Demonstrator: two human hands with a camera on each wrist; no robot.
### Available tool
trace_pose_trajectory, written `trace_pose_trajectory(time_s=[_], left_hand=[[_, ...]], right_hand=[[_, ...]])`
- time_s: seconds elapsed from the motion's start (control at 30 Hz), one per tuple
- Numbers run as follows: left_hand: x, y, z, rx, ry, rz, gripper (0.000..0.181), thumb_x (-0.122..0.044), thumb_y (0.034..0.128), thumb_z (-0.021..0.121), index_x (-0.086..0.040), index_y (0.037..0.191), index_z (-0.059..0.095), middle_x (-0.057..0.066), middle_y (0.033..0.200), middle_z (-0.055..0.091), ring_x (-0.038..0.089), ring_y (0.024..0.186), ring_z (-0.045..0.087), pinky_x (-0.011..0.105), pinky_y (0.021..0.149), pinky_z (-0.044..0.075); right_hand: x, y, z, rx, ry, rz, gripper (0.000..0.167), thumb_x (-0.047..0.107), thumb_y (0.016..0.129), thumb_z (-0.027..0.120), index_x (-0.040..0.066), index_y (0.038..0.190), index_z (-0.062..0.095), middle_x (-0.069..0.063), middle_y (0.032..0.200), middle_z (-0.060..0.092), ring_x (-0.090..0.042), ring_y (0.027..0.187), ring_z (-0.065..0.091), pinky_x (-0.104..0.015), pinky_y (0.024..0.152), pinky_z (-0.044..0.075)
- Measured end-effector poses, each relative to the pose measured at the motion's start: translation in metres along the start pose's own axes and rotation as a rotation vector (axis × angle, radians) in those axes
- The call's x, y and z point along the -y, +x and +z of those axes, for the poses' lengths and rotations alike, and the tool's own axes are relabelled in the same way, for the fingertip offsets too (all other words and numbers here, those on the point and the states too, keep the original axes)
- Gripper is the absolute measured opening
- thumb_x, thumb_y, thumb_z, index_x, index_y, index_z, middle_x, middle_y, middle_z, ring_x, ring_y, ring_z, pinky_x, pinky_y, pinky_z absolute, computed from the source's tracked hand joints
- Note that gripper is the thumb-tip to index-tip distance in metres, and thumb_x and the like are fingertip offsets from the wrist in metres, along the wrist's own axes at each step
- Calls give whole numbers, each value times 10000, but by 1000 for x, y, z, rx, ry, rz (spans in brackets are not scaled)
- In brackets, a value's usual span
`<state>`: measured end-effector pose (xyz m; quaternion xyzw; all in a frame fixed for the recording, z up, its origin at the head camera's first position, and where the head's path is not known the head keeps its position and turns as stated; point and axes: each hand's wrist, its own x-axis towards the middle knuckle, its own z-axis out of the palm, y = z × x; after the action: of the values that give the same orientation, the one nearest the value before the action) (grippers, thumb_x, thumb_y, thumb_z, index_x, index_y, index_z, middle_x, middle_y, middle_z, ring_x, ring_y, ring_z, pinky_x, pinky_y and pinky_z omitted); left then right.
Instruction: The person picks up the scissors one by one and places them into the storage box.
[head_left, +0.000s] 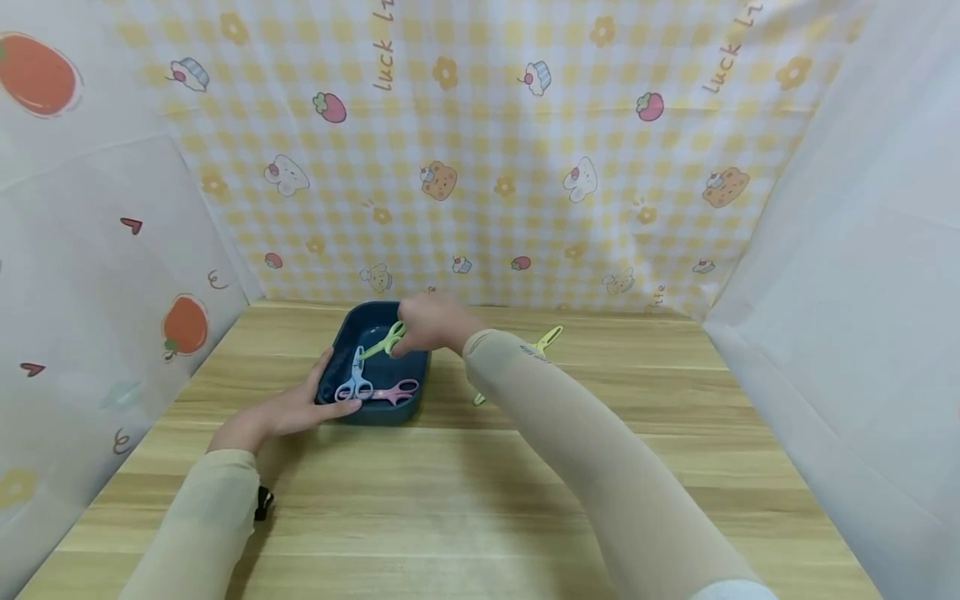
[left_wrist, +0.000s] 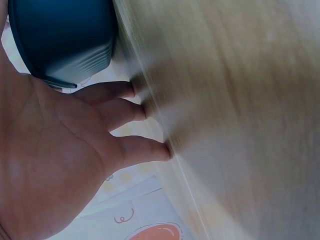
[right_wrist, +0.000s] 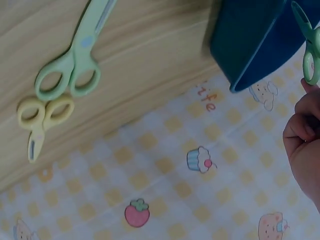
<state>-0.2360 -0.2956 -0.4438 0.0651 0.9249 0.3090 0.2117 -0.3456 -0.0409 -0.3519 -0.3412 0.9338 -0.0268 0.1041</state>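
Observation:
My right hand pinches a pair of green scissors by the handle, blades pointing down and left over a dark blue bin. Inside the bin lie blue scissors and pink scissors, the blue partly over the pink. Along the bin's left side rests my left hand, its thumb at the front rim. In the left wrist view, straight fingers touch the tabletop beside the bin. The thumb is out of sight there.
Right of the bin, yellow scissors and another pair of green scissors lie on the wooden table. My right sleeve partly covers them in the head view. A checked cloth hangs behind the table.

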Motion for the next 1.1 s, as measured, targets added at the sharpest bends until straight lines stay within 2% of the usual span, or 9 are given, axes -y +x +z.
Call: trace_pose_trajectory(time_s=[0.13, 0.33, 0.77, 0.97, 1.03, 1.1], left_hand=[[-2, 1, 0, -6, 3, 1, 1234, -741, 974, 577, -207, 1659, -299, 395, 1730, -30, 680, 1543, 174, 825, 1179, 248], [-1, 1, 1, 1, -3, -1, 1238, -738, 974, 579, -202, 1656, -303, 403, 1726, -29, 682, 1542, 173, 821, 1177, 258], [-2, -3, 1, -2, -10, -20, 1238, -748, 968, 578, -218, 1657, -303, 397, 1729, -25, 674, 1548, 165, 818, 1183, 254], [0, -4, 1, 3, -12, -15, 1237, -740, 971, 582, -221, 1654, -309, 398, 1729, -32, 672, 1551, 158, 814, 1186, 255], [-1, -3, 1, 2, -15, -14, 1234, -741, 971, 582, -230, 1654, -310, 394, 1730, -32, 671, 1552, 157, 813, 1186, 254], [-1, -3, 1, 0, -15, -13, 1234, -742, 970, 583, -234, 1654, -309, 393, 1731, -31, 670, 1553, 154, 811, 1188, 254]], right_hand=[[5, 10, 9, -25, 22, 32, 423, 601, 888, 801, 201, 850, 672, 58, 794, 633, -115, 697, 589, -241, 597, 412], [5, 18, 24, 11, 10, 60, 411, 601, 910, 783, 200, 914, 691, 59, 818, 645, -123, 734, 597, -250, 622, 426], [-1, 15, 41, -19, -129, 70, 462, 652, 893, 776, 201, 976, 719, 67, 867, 680, -136, 811, 617, -297, 682, 453], [0, 12, 48, -3, -141, 66, 506, 642, 907, 767, 180, 1113, 743, 42, 1027, 673, -163, 951, 604, -351, 849, 527], [-2, 11, 51, -8, -145, 67, 515, 647, 903, 767, 178, 1115, 751, 26, 1069, 648, -175, 989, 583, -382, 926, 528], [-4, 10, 53, -16, -143, 64, 483, 649, 899, 770, 191, 1053, 758, 16, 1091, 622, -184, 1013, 562, -418, 995, 515]])
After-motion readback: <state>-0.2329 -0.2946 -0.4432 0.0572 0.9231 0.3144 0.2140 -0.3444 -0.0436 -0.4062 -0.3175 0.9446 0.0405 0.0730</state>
